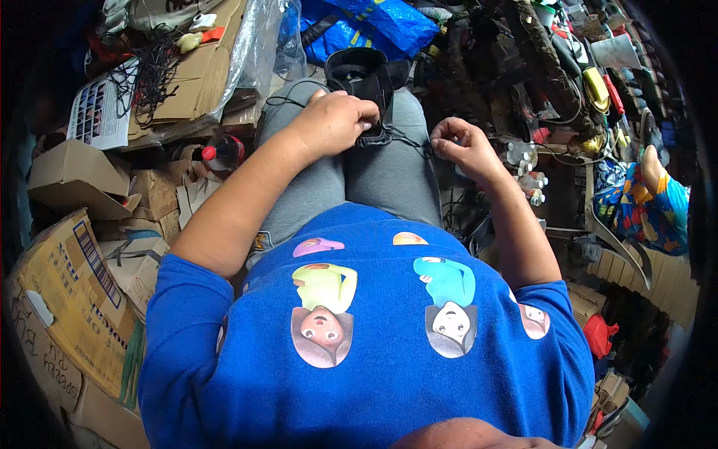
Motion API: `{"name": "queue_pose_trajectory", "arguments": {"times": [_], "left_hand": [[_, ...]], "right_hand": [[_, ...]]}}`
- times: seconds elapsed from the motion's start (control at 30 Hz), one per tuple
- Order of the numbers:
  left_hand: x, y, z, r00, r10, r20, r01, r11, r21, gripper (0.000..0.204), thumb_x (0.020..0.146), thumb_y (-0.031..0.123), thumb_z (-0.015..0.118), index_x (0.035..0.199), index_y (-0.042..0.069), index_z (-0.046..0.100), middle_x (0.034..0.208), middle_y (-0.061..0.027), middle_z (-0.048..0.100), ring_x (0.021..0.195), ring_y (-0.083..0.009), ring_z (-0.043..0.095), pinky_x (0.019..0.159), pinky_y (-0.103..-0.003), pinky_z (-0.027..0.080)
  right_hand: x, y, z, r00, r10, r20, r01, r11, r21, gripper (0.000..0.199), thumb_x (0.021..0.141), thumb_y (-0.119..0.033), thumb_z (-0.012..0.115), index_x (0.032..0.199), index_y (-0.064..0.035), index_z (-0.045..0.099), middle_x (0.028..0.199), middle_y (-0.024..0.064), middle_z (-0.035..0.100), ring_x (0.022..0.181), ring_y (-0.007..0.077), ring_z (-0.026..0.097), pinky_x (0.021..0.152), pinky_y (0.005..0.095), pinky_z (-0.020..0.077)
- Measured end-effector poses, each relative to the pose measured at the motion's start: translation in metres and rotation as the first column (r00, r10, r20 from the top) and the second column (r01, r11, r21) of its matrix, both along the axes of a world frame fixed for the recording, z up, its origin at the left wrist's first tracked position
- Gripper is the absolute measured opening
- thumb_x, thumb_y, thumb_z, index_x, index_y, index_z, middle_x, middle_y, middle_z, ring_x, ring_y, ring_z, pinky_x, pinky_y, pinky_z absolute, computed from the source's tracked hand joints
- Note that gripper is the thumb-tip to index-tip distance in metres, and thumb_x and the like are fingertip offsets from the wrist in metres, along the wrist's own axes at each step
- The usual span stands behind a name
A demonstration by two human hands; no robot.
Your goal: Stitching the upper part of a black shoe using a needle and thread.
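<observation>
A black item that looks like a shoe lies across my thighs, its rounded opening toward the far side. My left hand is closed on its near part, with the fingertips curled over the black material. A thin dark cord runs from there rightward to my right hand. That hand is raised beside my right knee, thumb and forefinger pinched together, apparently on the cord's end. Another loop of dark cord lies over my left knee. What the left fingertips hold underneath is hidden.
Flattened cardboard with tangled black wire lies at far left. A red-capped bottle stands by my left thigh. Cartons crowd the left. A blue bag lies ahead. Small bottles and a curved blade-like piece are at right.
</observation>
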State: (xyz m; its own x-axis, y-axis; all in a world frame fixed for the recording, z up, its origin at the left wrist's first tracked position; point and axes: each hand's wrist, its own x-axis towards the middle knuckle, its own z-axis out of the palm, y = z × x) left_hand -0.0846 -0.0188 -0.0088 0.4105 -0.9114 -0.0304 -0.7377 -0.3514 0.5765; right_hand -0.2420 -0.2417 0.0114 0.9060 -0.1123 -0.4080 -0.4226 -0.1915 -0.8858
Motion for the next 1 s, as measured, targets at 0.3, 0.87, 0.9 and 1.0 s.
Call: {"name": "queue_pose_trajectory", "arguments": {"times": [0.3, 0.87, 0.9, 1.0], "left_hand": [[-0.003, 0.003, -0.001, 1.0, 0.017, 0.012, -0.016, 0.996, -0.093, 0.011, 0.08, 0.016, 0.061, 0.09, 0.013, 0.065, 0.084, -0.0057, 0.066, 0.086, -0.0264, 0.06, 0.078, -0.041, 0.044], [-0.011, -0.026, 0.017, 0.973, 0.221, -0.073, -0.201, 0.956, 0.211, 0.045, 0.07, 0.056, 0.065, 0.069, 0.011, 0.061, 0.067, -0.0055, 0.063, 0.074, -0.0251, 0.062, 0.077, -0.045, 0.035], [-0.011, -0.026, 0.017, 0.972, 0.227, -0.065, -0.209, 0.954, 0.213, 0.046, 0.068, 0.057, 0.065, 0.069, 0.011, 0.061, 0.067, -0.0055, 0.063, 0.075, -0.0255, 0.062, 0.077, -0.045, 0.035], [-0.01, -0.028, 0.02, 0.971, 0.219, -0.093, -0.191, 0.951, 0.244, 0.045, 0.067, 0.056, 0.067, 0.07, 0.012, 0.061, 0.068, -0.0055, 0.063, 0.076, -0.0255, 0.062, 0.076, -0.045, 0.035]], "right_hand": [[-0.003, 0.035, -0.001, 0.955, 0.094, 0.282, 0.061, 0.866, -0.496, 0.019, 0.072, -0.014, 0.076, 0.083, -0.0034, 0.065, 0.084, 0.0026, 0.052, 0.074, 0.0108, 0.053, 0.066, 0.0251, 0.0437], [-0.008, 0.036, -0.022, 0.963, -0.056, 0.265, 0.113, 0.972, -0.206, 0.019, 0.073, -0.014, 0.075, 0.088, -0.0036, 0.068, 0.084, 0.0004, 0.051, 0.072, 0.0082, 0.047, 0.065, 0.0254, 0.0418], [-0.006, 0.045, -0.015, 0.963, -0.054, 0.264, 0.134, 0.946, -0.294, 0.018, 0.073, -0.015, 0.076, 0.085, -0.0041, 0.068, 0.083, 0.0001, 0.051, 0.068, 0.0081, 0.048, 0.061, 0.0252, 0.0422], [-0.008, 0.047, -0.017, 0.943, -0.083, 0.322, 0.191, 0.928, -0.32, 0.015, 0.073, -0.014, 0.075, 0.081, -0.0043, 0.068, 0.081, 0.001, 0.052, 0.065, 0.0092, 0.05, 0.059, 0.025, 0.0428]]}}
